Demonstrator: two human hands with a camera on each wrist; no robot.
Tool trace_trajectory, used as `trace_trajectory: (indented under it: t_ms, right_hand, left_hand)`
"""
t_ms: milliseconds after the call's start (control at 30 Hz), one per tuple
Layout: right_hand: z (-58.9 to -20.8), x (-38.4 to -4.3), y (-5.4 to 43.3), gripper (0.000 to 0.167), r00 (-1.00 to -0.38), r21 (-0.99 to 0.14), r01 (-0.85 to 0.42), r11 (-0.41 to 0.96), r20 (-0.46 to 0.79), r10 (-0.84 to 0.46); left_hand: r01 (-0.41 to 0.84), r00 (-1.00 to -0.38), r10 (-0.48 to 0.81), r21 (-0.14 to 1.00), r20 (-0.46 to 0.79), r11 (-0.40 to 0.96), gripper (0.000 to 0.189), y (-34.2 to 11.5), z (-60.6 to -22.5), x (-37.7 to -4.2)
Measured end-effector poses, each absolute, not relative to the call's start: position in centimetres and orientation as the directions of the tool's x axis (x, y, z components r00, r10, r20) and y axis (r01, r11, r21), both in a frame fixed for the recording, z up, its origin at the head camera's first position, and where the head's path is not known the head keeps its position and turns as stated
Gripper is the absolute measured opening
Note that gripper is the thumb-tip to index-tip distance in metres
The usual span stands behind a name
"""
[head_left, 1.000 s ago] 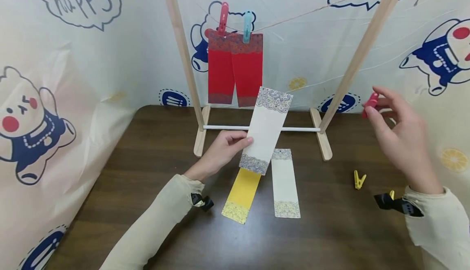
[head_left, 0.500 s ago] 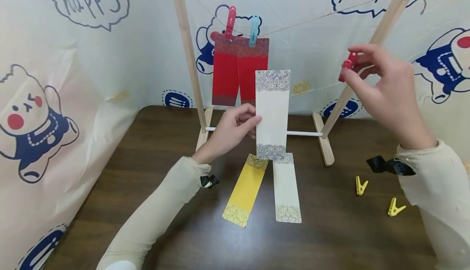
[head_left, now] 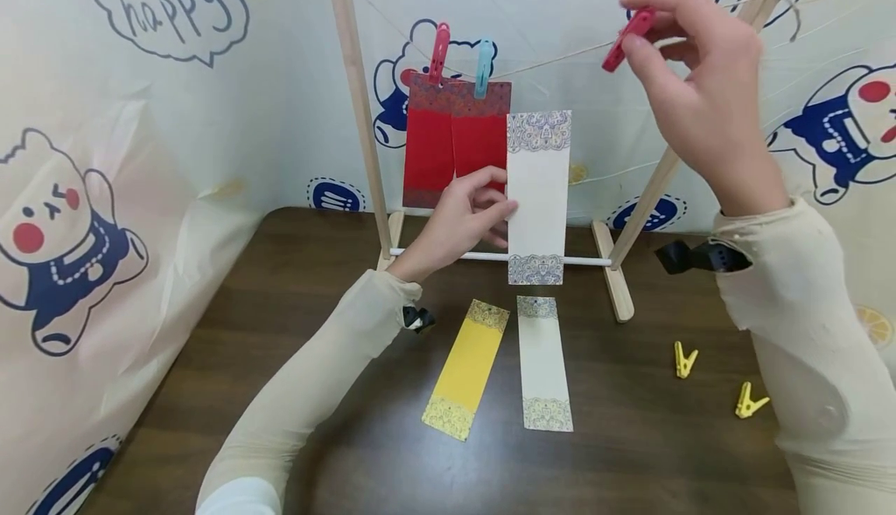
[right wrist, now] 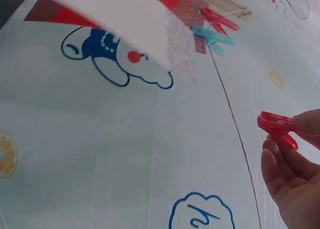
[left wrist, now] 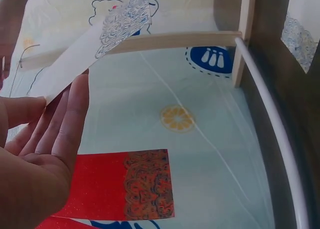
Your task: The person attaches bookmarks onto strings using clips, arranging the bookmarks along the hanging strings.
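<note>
My left hand (head_left: 467,215) pinches the left edge of a white card (head_left: 537,196) with lace-patterned ends, holding it upright before the frame. Up at the right, my right hand (head_left: 703,83) pinches a red clothespin (head_left: 628,39) between thumb and fingers, close to the string (head_left: 553,58). In the right wrist view the same clothespin (right wrist: 276,126) sits to the right of the string. Two red cards (head_left: 428,134) hang from the string under a red clothespin (head_left: 439,54) and a light blue clothespin (head_left: 483,69). The held card overlaps one of them in the head view.
On the brown table (head_left: 350,422) lie a yellow card (head_left: 467,367) and a smaller white card (head_left: 544,363). Two yellow clothespins (head_left: 684,360) rest at the right. Wooden posts (head_left: 357,103) joined by a white rod (head_left: 588,262) carry the string, before a printed cloth backdrop.
My left hand has raised the white card, turned it upright and moved it right. The right hand has risen and gone left with the red clothespin, up to the string.
</note>
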State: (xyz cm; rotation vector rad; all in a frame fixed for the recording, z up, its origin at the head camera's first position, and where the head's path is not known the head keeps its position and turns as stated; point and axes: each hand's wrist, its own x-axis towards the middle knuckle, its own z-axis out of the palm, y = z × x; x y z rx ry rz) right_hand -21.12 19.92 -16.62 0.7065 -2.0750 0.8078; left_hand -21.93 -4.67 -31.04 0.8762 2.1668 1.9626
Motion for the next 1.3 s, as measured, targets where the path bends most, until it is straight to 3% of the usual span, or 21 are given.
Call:
trace_trajectory:
  t_ms: [133, 300, 567, 1033, 1300]
  right_hand:
    - [-15.7, -22.1, 18.6, 0.027, -0.533, -0.334, -0.703, 0.628, 0.832, -0.154]
    - [-14.7, -23.0, 17.6, 0.027, -0.473, -0.280, -0.732, 0.621, 0.865, -0.168]
    - [-12.7, -22.8, 16.4, 0.043, -0.746, -0.466, -0.552, 0.691, 0.647, -0.159]
    - [-12.8, -24.3, 15.1, 0.040, -0.740, -0.285, -0.565, 0.774, 0.590, -0.323]
    - [-12.9, -24.7, 14.9, 0.037, -0.772, -0.303, -0.563, 0.769, 0.526, -0.358]
  left_hand:
    - [0.362, -0.830, 0.455, 0.932, 0.322, 0.002, 0.030, -4.4, -30.7, -22.7]
    - [0.380, -0.826, 0.450, 0.925, 0.339, 0.001, 0.029, -4.2, -30.1, -23.4]
    - [0.375, -0.830, 0.451, 0.927, 0.329, 0.015, 0.030, -4.0, -29.2, -23.8]
    - [0.374, -0.840, 0.428, 0.927, 0.332, 0.016, 0.031, -4.1, -29.0, -24.4]
    - [0.386, -0.850, 0.406, 0.921, 0.335, 0.048, 0.030, -4.1, -28.7, -24.4]
